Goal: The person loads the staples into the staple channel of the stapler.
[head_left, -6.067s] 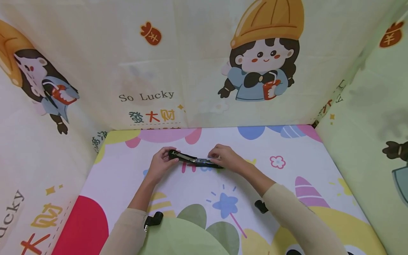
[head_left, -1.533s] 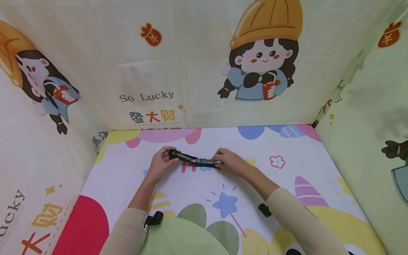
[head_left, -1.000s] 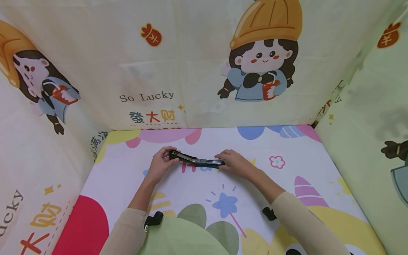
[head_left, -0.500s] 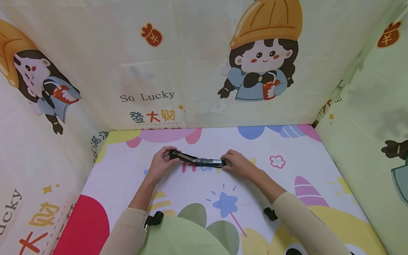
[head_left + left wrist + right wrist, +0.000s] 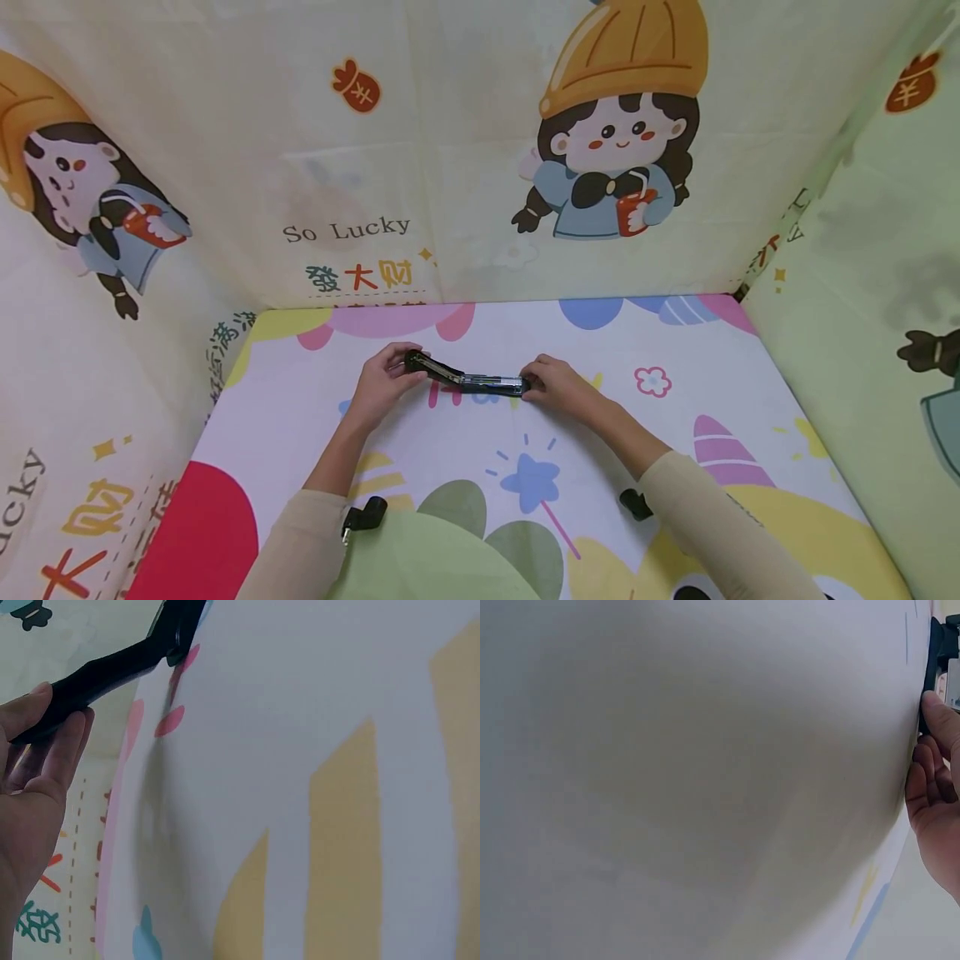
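A black stapler (image 5: 491,383), swung wide at its hinge, lies across the middle of the patterned table. Its silvery magazine faces up on the right half, while the left half slants upward. My left hand (image 5: 381,387) grips the raised left end between thumb and fingers; in the left wrist view the dark arm of the stapler (image 5: 112,671) rises out of that hand (image 5: 37,817). At the opposite end, my right hand (image 5: 558,387) pinches the tip. The right wrist view catches only part of the stapler (image 5: 932,660) beside the right thumb. Whether staples sit inside is too small to tell.
The table cover (image 5: 600,350) carries printed cartoon shapes. Printed cloth walls enclose it at the back (image 5: 472,167), left and right. A black wrist camera mount (image 5: 365,512) is on the left sleeve, another (image 5: 636,503) by the right sleeve.
My right hand has slid from over the magazine to the stapler's right tip, uncovering the metal. Just now my left hand has moved slightly right, and the raised half tilts more steeply.
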A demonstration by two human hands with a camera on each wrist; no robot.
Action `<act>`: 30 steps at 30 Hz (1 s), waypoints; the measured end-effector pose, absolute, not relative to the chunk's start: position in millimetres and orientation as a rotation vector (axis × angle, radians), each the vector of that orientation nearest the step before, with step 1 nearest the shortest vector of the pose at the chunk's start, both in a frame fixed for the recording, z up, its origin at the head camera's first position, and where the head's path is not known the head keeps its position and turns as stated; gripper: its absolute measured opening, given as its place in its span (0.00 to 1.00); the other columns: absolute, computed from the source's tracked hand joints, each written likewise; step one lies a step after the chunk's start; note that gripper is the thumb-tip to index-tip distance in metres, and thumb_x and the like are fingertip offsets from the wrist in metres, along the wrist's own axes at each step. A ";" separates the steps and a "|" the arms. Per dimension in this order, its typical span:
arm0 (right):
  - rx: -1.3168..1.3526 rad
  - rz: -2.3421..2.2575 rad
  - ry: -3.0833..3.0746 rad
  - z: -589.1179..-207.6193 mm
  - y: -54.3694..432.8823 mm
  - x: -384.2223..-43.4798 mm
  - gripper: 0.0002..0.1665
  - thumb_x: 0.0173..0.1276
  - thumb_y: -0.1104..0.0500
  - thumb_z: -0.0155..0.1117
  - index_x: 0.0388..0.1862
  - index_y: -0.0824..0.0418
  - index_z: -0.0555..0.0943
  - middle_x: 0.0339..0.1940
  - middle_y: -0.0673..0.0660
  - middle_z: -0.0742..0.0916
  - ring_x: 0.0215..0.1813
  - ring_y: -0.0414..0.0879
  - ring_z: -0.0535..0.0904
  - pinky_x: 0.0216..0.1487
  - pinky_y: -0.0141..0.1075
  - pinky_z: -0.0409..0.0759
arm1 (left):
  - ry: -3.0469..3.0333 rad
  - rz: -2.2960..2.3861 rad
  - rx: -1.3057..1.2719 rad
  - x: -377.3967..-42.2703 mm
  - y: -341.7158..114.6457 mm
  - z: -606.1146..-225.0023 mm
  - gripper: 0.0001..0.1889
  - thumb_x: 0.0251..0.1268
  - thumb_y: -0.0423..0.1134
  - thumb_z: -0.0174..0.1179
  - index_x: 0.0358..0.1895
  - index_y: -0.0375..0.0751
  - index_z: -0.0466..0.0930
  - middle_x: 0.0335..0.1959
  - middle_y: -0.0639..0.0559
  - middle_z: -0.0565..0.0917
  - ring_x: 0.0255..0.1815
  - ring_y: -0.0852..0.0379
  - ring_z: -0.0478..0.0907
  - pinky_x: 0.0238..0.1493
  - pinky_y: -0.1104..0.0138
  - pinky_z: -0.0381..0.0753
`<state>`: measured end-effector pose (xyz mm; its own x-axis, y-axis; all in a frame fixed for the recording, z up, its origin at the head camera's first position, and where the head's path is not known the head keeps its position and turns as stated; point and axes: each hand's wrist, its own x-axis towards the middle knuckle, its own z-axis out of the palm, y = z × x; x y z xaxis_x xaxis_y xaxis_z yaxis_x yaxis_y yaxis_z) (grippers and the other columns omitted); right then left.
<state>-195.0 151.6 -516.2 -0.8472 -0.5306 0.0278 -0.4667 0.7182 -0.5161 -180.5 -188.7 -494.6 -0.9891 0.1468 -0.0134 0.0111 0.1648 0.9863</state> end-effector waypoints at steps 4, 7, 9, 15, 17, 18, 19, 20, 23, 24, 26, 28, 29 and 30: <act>-0.800 -0.816 2.797 -518.4 152.1 -194.7 0.20 0.65 0.59 0.77 0.52 0.67 0.85 0.44 0.56 0.84 0.44 0.44 0.80 0.49 0.39 0.83 | 2.359 1.948 0.196 -181.8 -185.3 -492.5 0.26 0.62 0.30 0.72 0.64 0.33 0.78 0.60 0.34 0.84 0.60 0.42 0.83 0.53 0.73 0.85; -0.786 -0.831 2.790 -519.8 151.9 -195.1 0.20 0.65 0.58 0.77 0.52 0.66 0.85 0.44 0.56 0.84 0.44 0.44 0.80 0.49 0.39 0.83 | 2.384 1.940 0.201 -183.5 -182.9 -492.1 0.26 0.62 0.31 0.73 0.63 0.35 0.80 0.60 0.35 0.84 0.60 0.42 0.82 0.54 0.75 0.83; -0.781 -0.836 2.787 -520.5 151.9 -195.4 0.20 0.65 0.58 0.77 0.52 0.66 0.85 0.44 0.56 0.84 0.44 0.44 0.80 0.49 0.39 0.83 | 2.390 1.940 0.191 -184.1 -181.0 -491.5 0.25 0.61 0.32 0.74 0.63 0.37 0.81 0.59 0.36 0.85 0.60 0.42 0.82 0.54 0.77 0.82; -0.776 -0.851 2.782 -520.9 152.3 -195.7 0.20 0.65 0.58 0.77 0.52 0.67 0.84 0.43 0.56 0.84 0.45 0.45 0.81 0.49 0.38 0.84 | 2.391 1.942 0.187 -183.6 -175.3 -486.8 0.25 0.60 0.32 0.75 0.62 0.40 0.83 0.58 0.39 0.85 0.60 0.43 0.82 0.59 0.70 0.83; -0.768 -0.866 2.771 -520.2 152.2 -195.5 0.20 0.65 0.59 0.77 0.52 0.67 0.84 0.43 0.56 0.84 0.45 0.45 0.82 0.50 0.38 0.84 | 2.400 1.934 0.205 -183.7 -173.4 -484.8 0.24 0.61 0.33 0.75 0.62 0.40 0.83 0.57 0.39 0.86 0.60 0.44 0.82 0.63 0.63 0.83; -0.768 -0.870 2.768 -519.8 152.2 -195.6 0.19 0.65 0.59 0.77 0.52 0.67 0.84 0.43 0.56 0.84 0.45 0.45 0.82 0.50 0.38 0.84 | 2.407 1.924 0.212 -183.9 -172.5 -484.0 0.24 0.61 0.33 0.75 0.62 0.40 0.83 0.57 0.40 0.86 0.60 0.45 0.82 0.64 0.60 0.82; -0.764 -0.876 2.762 -519.6 152.1 -195.3 0.19 0.65 0.59 0.77 0.52 0.67 0.84 0.43 0.56 0.84 0.45 0.45 0.82 0.50 0.38 0.85 | 2.419 1.909 0.225 -184.2 -171.6 -484.1 0.24 0.61 0.33 0.74 0.62 0.40 0.83 0.57 0.40 0.86 0.60 0.45 0.82 0.65 0.57 0.82; -0.763 -0.875 2.761 -519.6 152.1 -195.2 0.19 0.65 0.59 0.77 0.52 0.67 0.84 0.43 0.56 0.84 0.45 0.45 0.82 0.50 0.38 0.85 | 2.422 1.904 0.230 -184.7 -170.2 -483.6 0.24 0.61 0.32 0.74 0.62 0.40 0.83 0.56 0.41 0.86 0.59 0.45 0.82 0.65 0.55 0.81; -0.747 -0.865 2.758 -519.7 151.7 -194.9 0.20 0.65 0.59 0.76 0.52 0.66 0.84 0.44 0.55 0.83 0.45 0.44 0.82 0.50 0.38 0.84 | 2.434 1.865 0.241 -186.1 -165.9 -482.1 0.25 0.61 0.32 0.74 0.63 0.40 0.82 0.57 0.41 0.86 0.60 0.44 0.82 0.64 0.59 0.83; -0.743 -0.860 2.759 -519.8 151.7 -195.0 0.20 0.66 0.59 0.76 0.53 0.66 0.84 0.44 0.55 0.83 0.45 0.44 0.81 0.50 0.38 0.84 | 2.438 1.847 0.240 -186.8 -164.3 -481.6 0.25 0.62 0.32 0.74 0.64 0.40 0.82 0.57 0.41 0.85 0.60 0.44 0.81 0.62 0.62 0.83; -0.734 -0.860 2.755 -519.9 151.5 -195.0 0.20 0.66 0.59 0.76 0.53 0.66 0.84 0.44 0.55 0.84 0.45 0.44 0.81 0.51 0.39 0.84 | 2.431 1.830 0.234 -188.7 -160.5 -480.9 0.26 0.62 0.32 0.73 0.64 0.40 0.81 0.58 0.40 0.85 0.61 0.44 0.81 0.57 0.68 0.84; -0.727 -0.864 2.751 -519.5 151.4 -195.1 0.20 0.66 0.59 0.76 0.53 0.66 0.84 0.44 0.55 0.84 0.45 0.44 0.81 0.51 0.39 0.84 | 2.439 1.799 0.236 -190.4 -156.4 -479.6 0.26 0.63 0.32 0.72 0.65 0.40 0.81 0.59 0.40 0.85 0.62 0.43 0.80 0.55 0.71 0.83; -0.726 -0.864 2.751 -519.4 151.3 -195.3 0.19 0.66 0.59 0.76 0.53 0.66 0.85 0.44 0.55 0.84 0.45 0.44 0.81 0.51 0.39 0.84 | 2.439 1.790 0.238 -191.1 -154.3 -478.4 0.26 0.63 0.31 0.72 0.65 0.39 0.80 0.59 0.39 0.84 0.62 0.43 0.80 0.55 0.70 0.83; -0.726 -0.865 2.750 -519.3 151.2 -195.5 0.19 0.66 0.59 0.76 0.53 0.66 0.85 0.44 0.55 0.84 0.45 0.44 0.81 0.51 0.39 0.84 | 2.437 1.785 0.244 -191.4 -152.0 -476.7 0.26 0.63 0.30 0.72 0.65 0.38 0.80 0.59 0.38 0.84 0.62 0.42 0.80 0.57 0.68 0.84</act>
<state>-195.5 151.2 -519.3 -0.8674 -0.4973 -0.0146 -0.3995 0.7137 -0.5753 -191.4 -152.0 -476.7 -0.9810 0.1938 0.0058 0.0640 0.2954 0.9532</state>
